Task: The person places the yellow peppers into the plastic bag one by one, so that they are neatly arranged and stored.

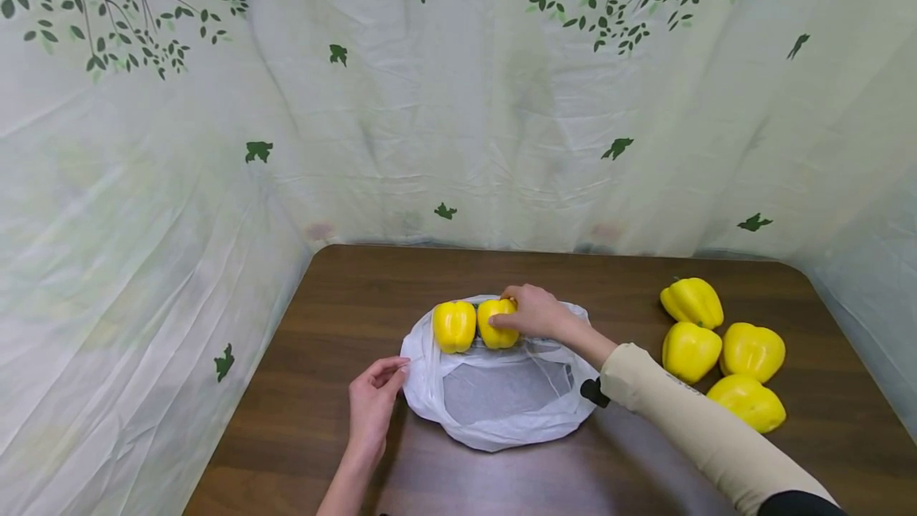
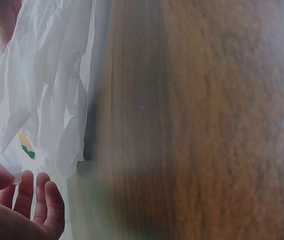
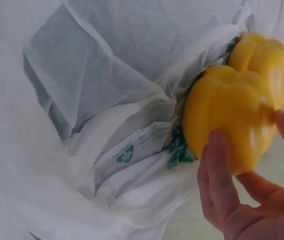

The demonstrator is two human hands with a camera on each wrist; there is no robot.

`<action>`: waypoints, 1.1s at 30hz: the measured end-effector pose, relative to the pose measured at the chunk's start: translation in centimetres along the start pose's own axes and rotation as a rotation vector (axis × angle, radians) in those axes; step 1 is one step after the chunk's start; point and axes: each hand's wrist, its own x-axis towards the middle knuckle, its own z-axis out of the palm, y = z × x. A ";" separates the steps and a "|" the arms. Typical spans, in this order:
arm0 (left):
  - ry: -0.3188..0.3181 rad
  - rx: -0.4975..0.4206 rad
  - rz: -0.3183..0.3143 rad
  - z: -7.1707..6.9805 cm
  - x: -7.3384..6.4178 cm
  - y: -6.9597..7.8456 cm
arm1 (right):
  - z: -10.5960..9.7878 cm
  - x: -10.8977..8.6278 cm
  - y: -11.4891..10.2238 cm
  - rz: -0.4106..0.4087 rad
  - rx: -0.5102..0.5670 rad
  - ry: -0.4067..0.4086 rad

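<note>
A white plastic bag (image 1: 494, 436) lies spread with its mouth wide on the brown table. Two yellow bell peppers are at its far side, one pepper (image 1: 454, 327) on the left and another pepper (image 1: 494, 331) beside it. My right hand (image 1: 537, 310) grips the second pepper; in the right wrist view the fingers and thumb curl round this pepper (image 3: 227, 115). At the bag's left edge, my left hand (image 1: 374, 396) pinches the rim between thumb and fingertips. The left wrist view shows the bag's thin film (image 2: 46, 90) rising from that pinch.
Several more yellow bell peppers (image 1: 691, 353) sit in a cluster on the right of the wooden table (image 1: 286, 436). Behind and at both sides hangs a pale curtain (image 1: 466, 118) with green leaf prints.
</note>
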 end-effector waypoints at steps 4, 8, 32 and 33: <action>0.001 0.013 -0.014 -0.1 0.0 0.2 | 0.0 -0.2 -0.2 0.014 0.034 -0.002; -0.007 0.021 -0.027 -0.3 0.0 0.3 | 0.1 -0.4 -0.1 0.027 0.058 0.003; 0.015 0.048 0.002 0.3 0.0 0.1 | -0.6 -3.2 2.2 -0.077 0.201 0.044; 0.014 0.051 -0.001 0.3 0.1 0.1 | -0.6 -3.5 2.3 -0.083 0.205 0.049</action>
